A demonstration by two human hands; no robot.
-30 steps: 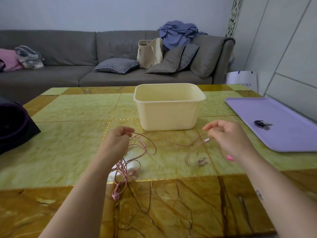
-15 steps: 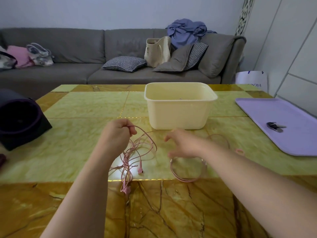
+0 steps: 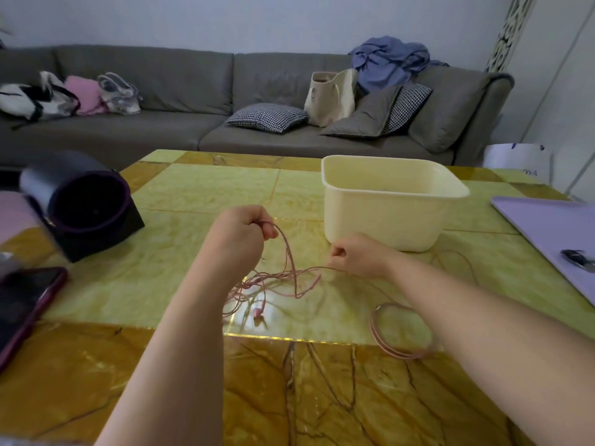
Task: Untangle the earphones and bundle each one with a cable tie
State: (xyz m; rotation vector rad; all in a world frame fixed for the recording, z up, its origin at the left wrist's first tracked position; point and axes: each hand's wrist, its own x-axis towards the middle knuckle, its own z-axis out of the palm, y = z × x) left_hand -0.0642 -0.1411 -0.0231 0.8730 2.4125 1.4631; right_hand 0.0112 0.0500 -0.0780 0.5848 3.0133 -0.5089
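**A:** Where was the pink cord point(image 3: 291, 268) at that moment?

**B:** Mostly in a tangle just above the table point(image 3: 128, 284), between the two hands. The left hand point(image 3: 240, 230) was closed around a bunch of strands and held them up, so loops hung from the fist. One earbud point(image 3: 257, 312) dangled at the bottom, close to the tabletop.

**A:** And the other hand?

**B:** The right hand point(image 3: 357, 255) sat just in front of the cream tub point(image 3: 380, 220), fingers curled, and seemed to pinch a single strand that ran out of the tangle. A separate coil point(image 3: 399, 333) lay flat on the table beside the right forearm.

**A:** What worried you?

**B:** I judged that a straight pull apart could tighten a crossing into a real knot, because several loops overlapped near the middle. A hard tug might also strain the thin wire at the earbud. The right forearm was close to the coil, so a sweep could drag it into the tangle or off the near edge.

**A:** Any ties ready?

**B:** A small dark item point(image 3: 578, 256) lay on the purple tray point(image 3: 531, 226), well apart to the right. I couldn't tell what it was.
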